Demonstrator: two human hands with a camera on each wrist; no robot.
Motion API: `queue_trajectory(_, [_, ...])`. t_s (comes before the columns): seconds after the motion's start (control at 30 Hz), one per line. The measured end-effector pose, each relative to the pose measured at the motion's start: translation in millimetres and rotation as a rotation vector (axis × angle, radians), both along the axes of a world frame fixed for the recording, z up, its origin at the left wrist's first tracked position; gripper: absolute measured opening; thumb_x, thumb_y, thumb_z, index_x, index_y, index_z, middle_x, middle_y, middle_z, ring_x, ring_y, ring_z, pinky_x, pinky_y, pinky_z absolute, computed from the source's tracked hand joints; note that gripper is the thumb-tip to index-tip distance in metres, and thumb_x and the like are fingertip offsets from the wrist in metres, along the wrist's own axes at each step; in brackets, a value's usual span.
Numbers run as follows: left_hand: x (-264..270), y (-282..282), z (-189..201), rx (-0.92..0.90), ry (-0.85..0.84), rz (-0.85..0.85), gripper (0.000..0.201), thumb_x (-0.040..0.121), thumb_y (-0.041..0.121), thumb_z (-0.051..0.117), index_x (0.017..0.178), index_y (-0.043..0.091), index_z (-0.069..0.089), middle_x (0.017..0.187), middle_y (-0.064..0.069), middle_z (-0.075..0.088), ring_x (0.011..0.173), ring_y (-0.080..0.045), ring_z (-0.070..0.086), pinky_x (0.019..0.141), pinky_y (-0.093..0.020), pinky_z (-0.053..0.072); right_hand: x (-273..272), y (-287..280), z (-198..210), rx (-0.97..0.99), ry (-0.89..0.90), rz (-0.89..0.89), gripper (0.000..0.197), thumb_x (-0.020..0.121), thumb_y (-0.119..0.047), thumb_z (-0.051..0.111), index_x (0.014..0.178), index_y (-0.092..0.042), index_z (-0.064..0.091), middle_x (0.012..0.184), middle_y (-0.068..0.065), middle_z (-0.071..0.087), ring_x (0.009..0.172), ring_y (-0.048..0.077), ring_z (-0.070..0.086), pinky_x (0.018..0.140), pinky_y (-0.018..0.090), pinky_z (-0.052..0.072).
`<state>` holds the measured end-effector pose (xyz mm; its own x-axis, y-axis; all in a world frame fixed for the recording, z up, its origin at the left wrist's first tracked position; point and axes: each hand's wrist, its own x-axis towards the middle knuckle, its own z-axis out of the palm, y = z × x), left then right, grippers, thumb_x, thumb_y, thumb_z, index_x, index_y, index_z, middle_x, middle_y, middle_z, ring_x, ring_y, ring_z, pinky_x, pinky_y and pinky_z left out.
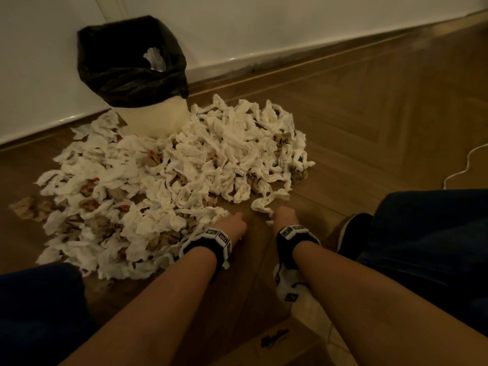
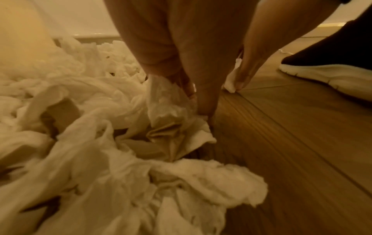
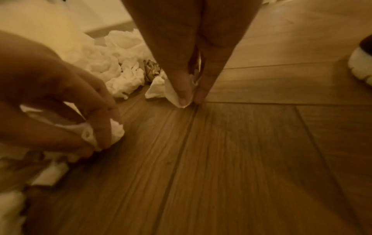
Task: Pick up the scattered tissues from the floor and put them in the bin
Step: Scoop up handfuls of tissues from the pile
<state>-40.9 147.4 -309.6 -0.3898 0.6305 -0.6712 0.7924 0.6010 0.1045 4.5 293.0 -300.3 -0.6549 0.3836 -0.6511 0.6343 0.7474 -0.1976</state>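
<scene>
My left hand (image 1: pixel 232 224) pinches a crumpled white tissue (image 2: pixel 171 101) at the near edge of the tissue heap (image 1: pixel 171 180), thumb and fingers closed on it down at the wooden floor (image 1: pixel 369 114). My right hand (image 1: pixel 284 216) pinches a second, stray tissue (image 3: pixel 173 93) between thumb and fingertip, just off the heap at about 5 o'clock from its middle. The heap spreads wide and soft, twisted white strips over scrunched brown paper scraps (image 1: pixel 31 207) with red flecks, and it wraps the foot of the bin (image 1: pixel 155 117) at 12 o'clock, so tissues lie between my hands and the bin. The bin is pale and smooth, lined with a glossy black bag (image 1: pixel 126 64); one white tissue shows inside (the bag's rim folds down over the outside). Behind it stands the white wall (image 1: pixel 290 22). The floor is herringbone plank. A white cord (image 1: pixel 467 162) lies at 3 o'clock, my dark shoe (image 1: pixel 351 233) near my right wrist, a cardboard box (image 1: pixel 277 339) at 6 o'clock.
</scene>
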Motion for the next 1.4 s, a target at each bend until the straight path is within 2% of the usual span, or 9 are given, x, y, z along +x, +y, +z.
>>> queue_trajectory(0.27, [-12.5,-1.9,17.2,0.353,-0.140,0.447,0.040,0.092,0.017,0.055,0.131,0.014,0.051,0.131,-0.012,0.052,0.121,-0.026,0.049,0.098,-0.032,0.039,-1.9,-4.6,6.2,-0.035,0.065,-0.168,0.032,0.093,-0.021,0.054,0.121,-0.005,0.053,0.127,0.016,0.055,0.118,0.030,0.053,0.096,0.036,0.044])
queue_trajectory(0.43, [-25.8,-14.9,34.3,0.535,-0.088,0.635,0.022,0.085,0.013,0.065,0.107,0.015,0.071,0.132,-0.009,0.051,0.123,-0.023,0.047,0.097,-0.024,0.037,-8.4,-6.5,20.0,-0.109,0.053,-0.184,0.040,0.093,-0.025,0.053,0.127,-0.002,0.054,0.130,0.017,0.053,0.119,0.032,0.052,0.096,0.035,0.043])
queue_trajectory(0.6, [-39.7,-35.1,51.6,0.690,-0.131,0.838,0.014,0.084,0.010,0.064,0.094,0.016,0.072,0.108,-0.005,0.068,0.100,-0.019,0.063,0.084,-0.027,0.050,-24.9,-5.5,45.6,-0.197,0.078,-0.167,0.039,0.092,-0.032,0.057,0.109,0.001,0.065,0.088,0.014,0.062,0.079,0.025,0.060,0.063,0.028,0.046])
queue_trajectory(0.73, [-50.8,-50.8,66.7,0.787,-0.114,0.951,0.010,0.090,0.019,0.060,0.098,0.019,0.066,0.104,-0.006,0.069,0.081,-0.012,0.066,0.072,-0.022,0.053,-40.9,-8.8,58.6,-0.413,0.253,-0.299,0.027,0.090,-0.022,0.062,0.105,-0.001,0.066,0.090,0.013,0.067,0.084,0.028,0.066,0.085,0.042,0.055])
queue_trajectory(0.83, [-65.4,-63.3,84.6,0.823,-0.018,1.006,0.023,0.092,0.023,0.058,0.113,0.015,0.061,0.113,-0.007,0.066,0.103,-0.020,0.062,0.079,-0.026,0.048,-62.1,-17.0,76.4,-0.559,0.359,-0.422,0.030,0.087,-0.015,0.065,0.115,-0.007,0.059,0.090,0.010,0.064,0.077,0.025,0.063,0.069,0.037,0.057])
queue_trajectory(0.93, [-89.7,-78.6,112.4,0.838,0.057,1.004,0.027,0.095,0.025,0.051,0.116,0.011,0.060,0.115,-0.010,0.065,0.101,-0.025,0.061,0.082,-0.031,0.049,-94.9,-23.4,100.2,-0.714,0.436,-0.524,0.024,0.087,-0.004,0.061,0.109,-0.013,0.055,0.085,0.009,0.060,0.069,0.021,0.061,0.050,0.027,0.055])
queue_trajectory(1.03, [-120.7,-98.9,146.1,0.915,0.197,1.062,0.029,0.092,0.026,0.058,0.114,0.009,0.065,0.115,-0.011,0.063,0.101,-0.026,0.061,0.077,-0.026,0.044,-137.5,-32.7,125.3,-0.757,0.533,-0.487,0.021,0.088,0.000,0.058,0.103,-0.014,0.053,0.094,0.010,0.059,0.073,0.019,0.062,0.061,0.026,0.057])
queue_trajectory(1.13, [-150.0,-119.0,176.2,1.030,0.312,1.127,0.028,0.086,0.029,0.065,0.108,0.011,0.067,0.106,-0.009,0.067,0.096,-0.024,0.063,0.076,-0.025,0.045,-183.2,-51.0,150.4,-0.744,0.655,-0.399,0.025,0.087,-0.002,0.061,0.112,-0.004,0.059,0.098,0.013,0.060,0.072,0.018,0.061,0.053,0.020,0.054])
queue_trajectory(1.4, [-226.4,-136.3,212.6,1.078,0.473,1.252,0.023,0.086,0.035,0.064,0.101,0.019,0.067,0.097,-0.003,0.067,0.086,-0.015,0.059,0.073,-0.022,0.041,-286.8,-102.0,200.0,-0.779,0.813,-0.284,0.005,0.077,-0.015,0.068,0.082,-0.015,0.069,0.077,0.004,0.067,0.079,0.025,0.064,0.071,0.028,0.054])
